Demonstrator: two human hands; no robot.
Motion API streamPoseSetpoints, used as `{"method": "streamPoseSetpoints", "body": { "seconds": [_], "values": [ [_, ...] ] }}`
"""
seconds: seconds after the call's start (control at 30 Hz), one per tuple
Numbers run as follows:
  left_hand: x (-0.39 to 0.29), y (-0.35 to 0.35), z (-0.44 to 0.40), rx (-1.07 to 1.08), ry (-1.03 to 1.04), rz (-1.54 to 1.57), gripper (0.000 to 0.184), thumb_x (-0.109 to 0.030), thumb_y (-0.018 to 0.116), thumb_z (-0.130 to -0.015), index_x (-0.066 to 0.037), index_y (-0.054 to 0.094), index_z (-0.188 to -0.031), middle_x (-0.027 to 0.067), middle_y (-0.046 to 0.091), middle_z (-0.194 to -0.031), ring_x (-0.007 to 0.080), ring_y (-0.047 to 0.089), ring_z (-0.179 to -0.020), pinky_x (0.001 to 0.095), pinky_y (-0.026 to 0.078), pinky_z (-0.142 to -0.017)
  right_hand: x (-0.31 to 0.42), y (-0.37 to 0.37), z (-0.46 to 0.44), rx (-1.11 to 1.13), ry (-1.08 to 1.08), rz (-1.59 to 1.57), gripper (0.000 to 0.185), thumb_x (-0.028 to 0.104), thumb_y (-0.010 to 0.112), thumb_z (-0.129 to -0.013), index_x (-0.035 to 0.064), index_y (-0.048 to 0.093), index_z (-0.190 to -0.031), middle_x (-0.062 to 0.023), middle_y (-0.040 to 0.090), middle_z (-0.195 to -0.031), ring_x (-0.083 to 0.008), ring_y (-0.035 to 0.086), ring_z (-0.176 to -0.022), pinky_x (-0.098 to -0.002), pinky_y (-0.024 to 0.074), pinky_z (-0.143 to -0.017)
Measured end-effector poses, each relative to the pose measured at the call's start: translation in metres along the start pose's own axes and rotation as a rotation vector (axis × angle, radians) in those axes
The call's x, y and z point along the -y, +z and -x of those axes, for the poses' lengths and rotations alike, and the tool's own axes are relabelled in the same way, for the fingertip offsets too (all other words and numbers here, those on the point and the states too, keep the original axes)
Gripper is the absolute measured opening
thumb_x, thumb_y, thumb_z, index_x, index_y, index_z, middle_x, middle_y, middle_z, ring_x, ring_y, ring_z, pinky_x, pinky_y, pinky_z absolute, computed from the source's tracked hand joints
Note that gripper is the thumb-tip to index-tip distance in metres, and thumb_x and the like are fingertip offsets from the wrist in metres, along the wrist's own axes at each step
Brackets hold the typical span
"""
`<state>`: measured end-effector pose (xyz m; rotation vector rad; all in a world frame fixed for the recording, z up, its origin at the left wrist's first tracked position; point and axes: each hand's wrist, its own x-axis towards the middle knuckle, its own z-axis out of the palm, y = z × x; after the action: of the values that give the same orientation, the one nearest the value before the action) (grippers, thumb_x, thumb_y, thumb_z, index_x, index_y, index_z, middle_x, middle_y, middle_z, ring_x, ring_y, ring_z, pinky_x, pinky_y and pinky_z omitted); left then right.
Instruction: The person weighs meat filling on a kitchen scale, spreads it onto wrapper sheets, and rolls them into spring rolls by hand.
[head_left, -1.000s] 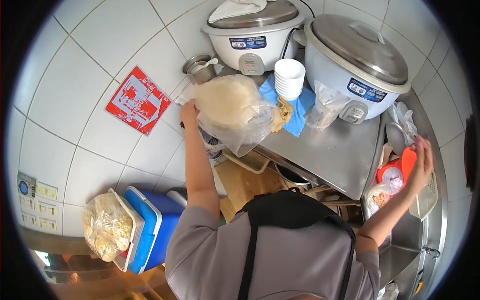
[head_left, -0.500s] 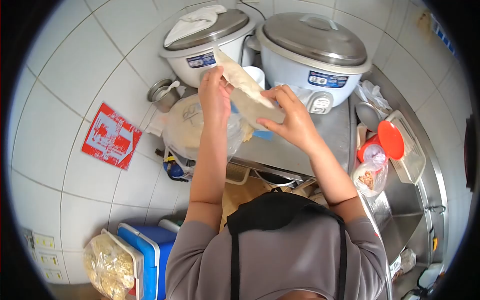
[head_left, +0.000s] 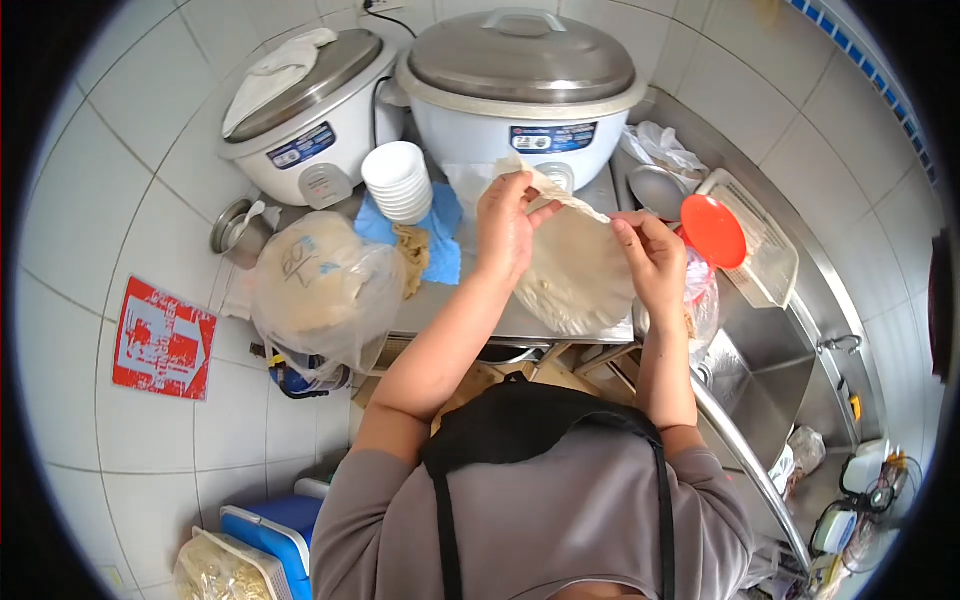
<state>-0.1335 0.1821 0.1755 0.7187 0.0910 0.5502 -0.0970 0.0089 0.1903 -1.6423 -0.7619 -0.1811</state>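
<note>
Between my hands hangs a thin, pale round sheet (head_left: 570,265), its top edge bunched. My left hand (head_left: 508,225) pinches that edge at its left end, and my right hand (head_left: 655,265) pinches it at the right end. The sheet hangs down over the steel counter's front part. To the left lies a clear plastic bag (head_left: 325,280) of pale round sheets, with writing on it. Beside the bag are a stack of white bowls (head_left: 398,183), a blue cloth (head_left: 440,235) and a crumpled tan cloth (head_left: 411,257).
Two large rice cookers (head_left: 520,90) stand at the back. A metal cup (head_left: 242,232) is at the left. On the right are a red lid (head_left: 713,231), a white basket (head_left: 750,245) and a steel sink (head_left: 755,370). A blue cooler (head_left: 265,535) sits at lower left.
The view has turned rightward. My hands first came together on the pale sheet, then moved apart along its edge, and the sheet now hangs spread out.
</note>
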Motion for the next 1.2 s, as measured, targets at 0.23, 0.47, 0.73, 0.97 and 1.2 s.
{"method": "streamPoseSetpoints", "body": {
  "seconds": [0.23, 0.47, 0.73, 0.97, 1.2],
  "values": [
    [0.037, 0.028, -0.01, 0.087, -0.108, 0.139, 0.006, -0.017, 0.058, -0.081, -0.012, 0.056, -0.083, -0.0005, 0.058, -0.084, 0.0111, 0.055, -0.08, 0.0328, 0.05, -0.07, 0.01, -0.035, 0.012, -0.015, -0.196, 0.174, 0.007, 0.006, 0.06, -0.084, 0.0001, 0.061, -0.087, -0.0051, 0.059, -0.077, -0.0124, 0.055, -0.069, -0.0247, 0.044, -0.062],
    [0.075, -0.109, 0.003, -0.158, -0.28, -0.345, 0.025, -0.016, 0.057, -0.083, -0.001, 0.055, -0.103, 0.0067, 0.06, -0.097, 0.018, 0.057, -0.087, 0.0327, 0.046, -0.081, -0.056, -0.013, 0.042, 0.483, 0.092, 0.113, 0.021, 0.011, 0.065, -0.079, -0.0013, 0.062, -0.096, -0.0124, 0.062, -0.087, -0.0241, 0.06, -0.08, -0.0316, 0.0468, -0.072],
    [0.094, -0.112, 0.043, 0.203, 0.484, -1.589, 0.033, -0.003, 0.061, -0.072, -0.001, 0.052, -0.103, 0.0163, 0.052, -0.103, 0.0346, 0.048, -0.102, 0.0415, 0.039, -0.089, -0.197, -0.056, 0.058, 0.2, 0.329, 0.578, 0.019, 0.008, 0.064, -0.073, -0.0021, 0.063, -0.089, -0.0155, 0.064, -0.081, -0.0279, 0.062, -0.075, -0.0342, 0.0485, -0.069],
    [0.157, -0.085, 0.043, 0.454, -0.021, -1.189, 0.016, -0.002, 0.06, -0.078, -0.002, 0.059, -0.094, 0.0089, 0.061, -0.092, 0.0202, 0.06, -0.085, 0.0294, 0.048, -0.075, -0.209, -0.046, 0.064, 0.234, 0.529, 0.592, 0.022, 0.015, 0.069, -0.065, -0.0003, 0.064, -0.081, -0.0164, 0.064, -0.075, -0.0285, 0.063, -0.072, -0.0355, 0.0489, -0.066],
    [0.195, -0.085, 0.03, 0.356, -0.185, -1.059, 0.019, -0.006, 0.059, -0.078, 0.0, 0.061, -0.096, 0.0095, 0.065, -0.089, 0.0167, 0.062, -0.081, 0.0279, 0.049, -0.076, -0.217, -0.042, 0.058, 0.206, 0.507, 0.653, 0.022, 0.017, 0.071, -0.064, -0.0002, 0.063, -0.076, -0.0182, 0.064, -0.076, -0.0307, 0.063, -0.076, -0.0375, 0.0485, -0.068]
  ]
}}
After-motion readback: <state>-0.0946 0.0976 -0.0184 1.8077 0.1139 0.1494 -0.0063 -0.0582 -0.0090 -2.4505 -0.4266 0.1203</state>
